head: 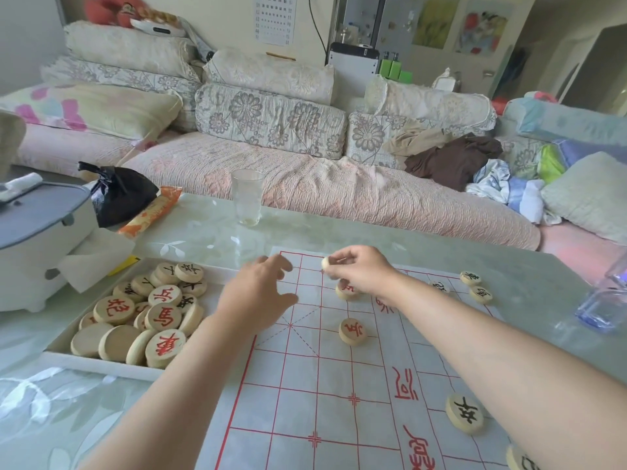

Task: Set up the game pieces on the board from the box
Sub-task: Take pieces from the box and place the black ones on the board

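Board (305,385) nearest me: I count two red pieces (353,331) and five black pieces (464,413) laid; right hand (359,271) pinches an eighth piece (325,262), left hand (258,293) with fingers spread, holding nothing.

Board (305,385): white, red grid. Pieces (165,317): pale wood, red or black characters. Sofa cushions (271,120): grey floral. Bag (118,195): black.

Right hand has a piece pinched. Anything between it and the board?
Nothing visible. The held piece in the right hand hangs over bare board; a red-marked piece lies under that hand, and the left hand hovers alongside.
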{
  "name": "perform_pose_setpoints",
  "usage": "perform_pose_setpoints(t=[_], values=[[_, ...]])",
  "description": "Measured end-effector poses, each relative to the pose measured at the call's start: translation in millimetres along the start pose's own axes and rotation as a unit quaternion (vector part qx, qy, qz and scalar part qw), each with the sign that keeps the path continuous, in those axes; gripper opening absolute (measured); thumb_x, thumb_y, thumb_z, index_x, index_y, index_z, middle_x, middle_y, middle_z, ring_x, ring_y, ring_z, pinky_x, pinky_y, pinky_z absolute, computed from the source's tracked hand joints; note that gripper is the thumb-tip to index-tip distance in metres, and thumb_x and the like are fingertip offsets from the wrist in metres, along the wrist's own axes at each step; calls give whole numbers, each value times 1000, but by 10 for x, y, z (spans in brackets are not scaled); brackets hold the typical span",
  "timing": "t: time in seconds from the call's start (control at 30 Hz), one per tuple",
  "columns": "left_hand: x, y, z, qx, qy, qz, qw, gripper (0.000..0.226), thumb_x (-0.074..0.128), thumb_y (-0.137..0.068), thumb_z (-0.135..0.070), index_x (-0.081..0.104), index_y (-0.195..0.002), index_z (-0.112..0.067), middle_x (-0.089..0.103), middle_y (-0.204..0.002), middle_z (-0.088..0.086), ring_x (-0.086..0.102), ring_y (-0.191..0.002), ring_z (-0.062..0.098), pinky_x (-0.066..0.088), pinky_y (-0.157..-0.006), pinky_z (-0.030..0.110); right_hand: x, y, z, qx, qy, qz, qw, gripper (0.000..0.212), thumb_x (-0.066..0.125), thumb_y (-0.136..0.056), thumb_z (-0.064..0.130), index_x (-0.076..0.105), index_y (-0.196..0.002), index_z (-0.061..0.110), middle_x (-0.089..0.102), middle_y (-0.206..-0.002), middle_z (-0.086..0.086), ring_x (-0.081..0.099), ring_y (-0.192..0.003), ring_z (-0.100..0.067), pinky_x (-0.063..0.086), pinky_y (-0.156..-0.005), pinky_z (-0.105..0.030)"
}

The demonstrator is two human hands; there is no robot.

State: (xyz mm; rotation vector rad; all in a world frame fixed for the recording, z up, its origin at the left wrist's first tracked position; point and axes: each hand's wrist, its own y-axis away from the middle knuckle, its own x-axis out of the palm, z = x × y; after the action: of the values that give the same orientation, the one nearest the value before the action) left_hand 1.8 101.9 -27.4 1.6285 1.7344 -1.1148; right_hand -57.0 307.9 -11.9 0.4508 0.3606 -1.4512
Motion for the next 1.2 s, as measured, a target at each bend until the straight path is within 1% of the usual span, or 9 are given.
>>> perform_pose_setpoints(t=[0.07,0.17,0.47,0.63,0.7,0.77,0.93,1.07,1.2], values=[[-85,-26,159,-5,-92,5,996,35,64,-82,-43,58,-114,-32,57,-107,-10,51,-101,14,45,-80,28,-148,-204,-105,-11,95,-70,993,29,79,-80,26,69,-106,17,73,-105,0,67,-81,-14,56,-80,-32],[-120,-37,337,-23,-140,41,989,33,59,-83,-52,60,-113,-36,56,-114,-6,48,-106,17,44,-89,31,-287,-445,-242,-13,235,-86,968,34,74,-83,39,68,-112,23,68,-112,4,63,-104,-16,50,-92,-31],[-102,-66,422,-15,-77,57,995,25,60,-86,-37,61,-111,-32,49,-114,-5,51,-108,16,47,-88,30,-130,-772,-305,-16,333,-85,939,38,68,-87,43,63,-121,27,63,-126,4,59,-115,-18,46,-93,-30],[-174,-62,471,-8,-60,29,998,22,56,-89,-33,61,-111,-31,49,-111,-6,50,-104,14,45,-86,29,-95,-769,-303,9,391,-38,920,47,69,-85,41,58,-129,28,55,-137,-1,55,-121,-22,45,-97,-33],[-222,-71,518,-7,-52,13,999,21,54,-91,-29,62,-110,-29,50,-109,-6,51,-101,15,45,-86,28,-57,-724,-220,5,398,-42,916,54,66,-87,41,50,-137,28,45,-141,-5,55,-120,-26,45,-97,-34],[-266,-78,573,-10,-54,-1,998,20,55,-92,-28,63,-110,-29,51,-107,-5,52,-100,15,43,-86,27,26,-670,-104,-27,393,-48,918,49,64,-88,39,52,-134,29,44,-137,-4,57,-116,-25,46,-97,-36],[-384,-27,728,-27,-59,-18,998,22,55,-91,-16,63,-108,-27,51,-102,-5,53,-99,16,44,-86,28,437,-416,298,-135,334,-6,933,32,62,-90,30,60,-122,28,52,-121,2,57,-105,-17,44,-92,-29],[-561,92,875,-53,-82,-32,995,30,52,-88,-10,61,-111,-27,52,-102,-3,51,-101,19,49,-84,35,871,-194,658,-183,269,64,944,20,63,-89,25,68,-109,25,67,-103,6,60,-92,-12,46,-80,-26],[-706,218,1047,-83,-104,-35,990,36,55,-82,-10,61,-110,-31,54,-107,-3,51,-107,22,50,-86,40,1267,-36,862,-200,264,125,935,17,65,-90,23,69,-106,27,68,-104,8,59,-93,-10,43,-79,-23]])
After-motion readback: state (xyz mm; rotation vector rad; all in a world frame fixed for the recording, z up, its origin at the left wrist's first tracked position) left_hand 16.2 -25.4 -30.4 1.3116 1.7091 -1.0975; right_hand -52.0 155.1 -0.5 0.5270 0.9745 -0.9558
